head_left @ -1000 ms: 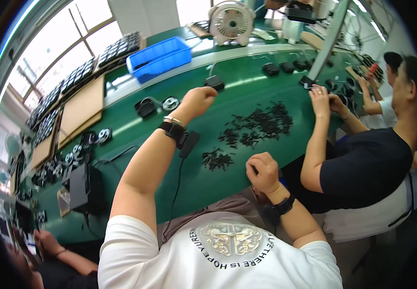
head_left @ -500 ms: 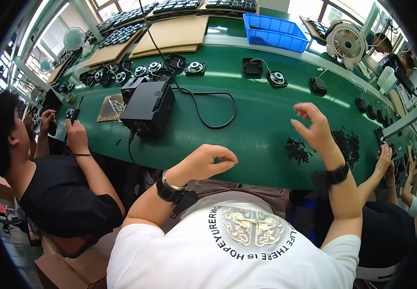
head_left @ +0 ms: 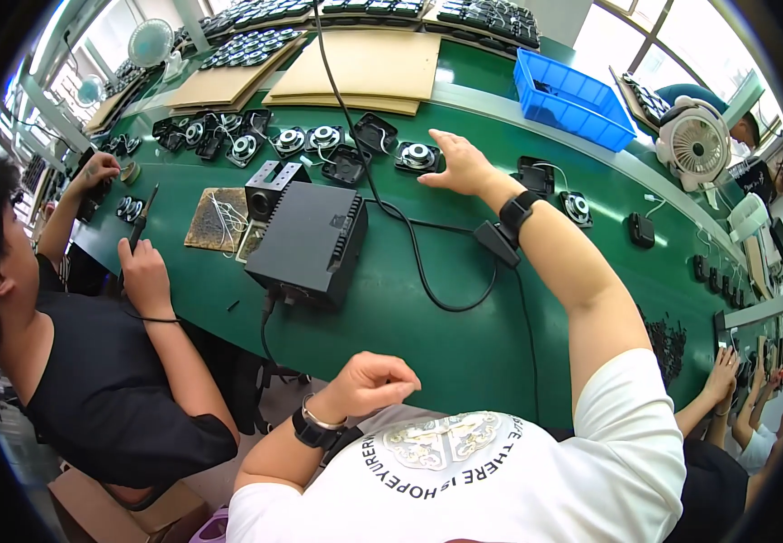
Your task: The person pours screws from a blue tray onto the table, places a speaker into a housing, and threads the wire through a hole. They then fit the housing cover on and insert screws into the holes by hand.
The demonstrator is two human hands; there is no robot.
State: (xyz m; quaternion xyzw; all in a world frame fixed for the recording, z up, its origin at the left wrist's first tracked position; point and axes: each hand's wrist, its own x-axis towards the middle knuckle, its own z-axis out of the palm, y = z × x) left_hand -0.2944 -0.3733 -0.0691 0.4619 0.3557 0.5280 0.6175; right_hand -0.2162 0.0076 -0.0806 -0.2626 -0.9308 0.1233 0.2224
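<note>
My right hand is stretched far over the green bench, thumb and fingers apart. Its fingertips are at the right side of a square black speaker with a silver round back; whether they touch it I cannot tell. Just left of that speaker lie an open black housing with a white wire and another black housing. Near the bench's front edge, in front of my body, my left hand hangs with its fingers curled in, and nothing shows in it.
A black box-shaped device with a trailing cable stands left of centre. Behind are cardboard sheets and a blue bin. Small black pieces lie at right. A co-worker's hand holds a soldering iron at left.
My right hand has swung from above the small black pieces, forward and left, to the speaker. My left hand stays near the front edge, still curled. The view has shifted.
</note>
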